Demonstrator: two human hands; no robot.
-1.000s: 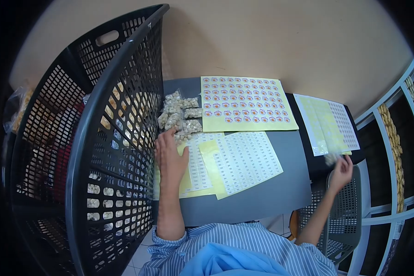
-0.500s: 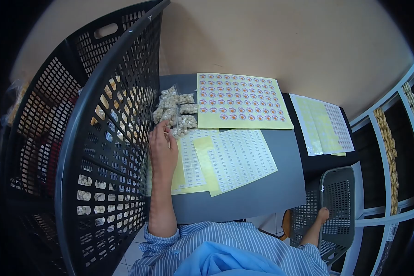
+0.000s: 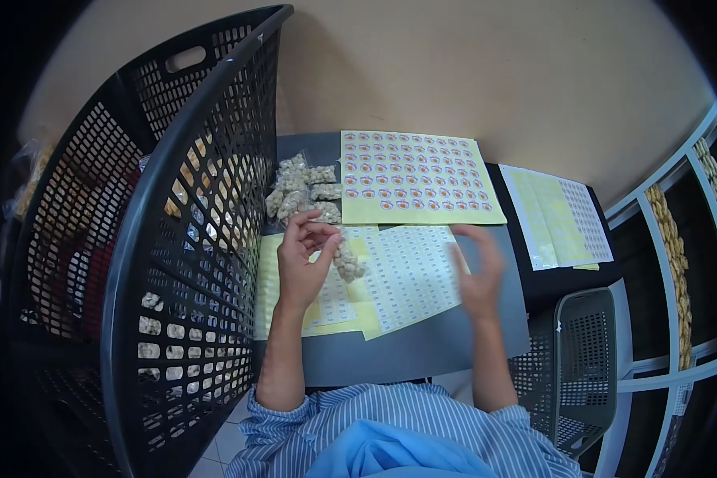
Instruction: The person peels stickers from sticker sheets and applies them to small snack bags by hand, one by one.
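Between its thumb and fingers my left hand (image 3: 307, 259) pinches a small clear bag of pale, round pieces (image 3: 349, 261), which hangs over the sticker sheets. My right hand (image 3: 479, 275), a little blurred, is raised over the right edge of the small-label sheet (image 3: 414, 275), thumb and fingers apart with nothing between them. Several more bags of the same pale pieces (image 3: 295, 187) lie in a pile just beyond my left hand. Right of that pile lies a yellow sheet of round orange-and-white stickers (image 3: 418, 177).
A tall dark perforated basket (image 3: 191, 239) holding bagged goods stands along the left. At the lower right is a grey basket (image 3: 585, 350). More label sheets (image 3: 558, 215) lie on a black surface, near a white rack (image 3: 677, 374) with hanging goods.
My left hand has lifted a bag from the pile and brought it right, over the label sheets. My right hand has left the grey basket's rim and come up over the table.
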